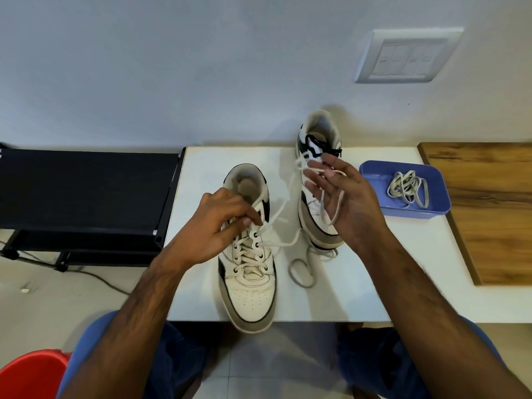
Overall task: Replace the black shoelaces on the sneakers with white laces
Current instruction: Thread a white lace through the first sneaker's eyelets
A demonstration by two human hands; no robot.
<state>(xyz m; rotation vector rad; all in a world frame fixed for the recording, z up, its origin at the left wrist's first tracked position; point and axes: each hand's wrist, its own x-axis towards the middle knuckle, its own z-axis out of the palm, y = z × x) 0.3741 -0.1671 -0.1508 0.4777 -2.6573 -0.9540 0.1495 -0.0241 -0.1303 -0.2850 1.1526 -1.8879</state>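
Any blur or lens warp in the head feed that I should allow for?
Head view: wide-angle warp bows the table edge and skews the switch plate; the lace between the hands is smeared by motion; the near shoe is sharp; light is soft and even, no glare.

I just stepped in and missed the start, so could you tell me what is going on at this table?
A person is relacing a pair of sneakers. The near sneaker already has a white lace through most eyelets; the left hand pinches it at the top eyelets, and the right hand holds the loose end. The far sneaker still shows black lace. Another pale lace lies in a blue tray.
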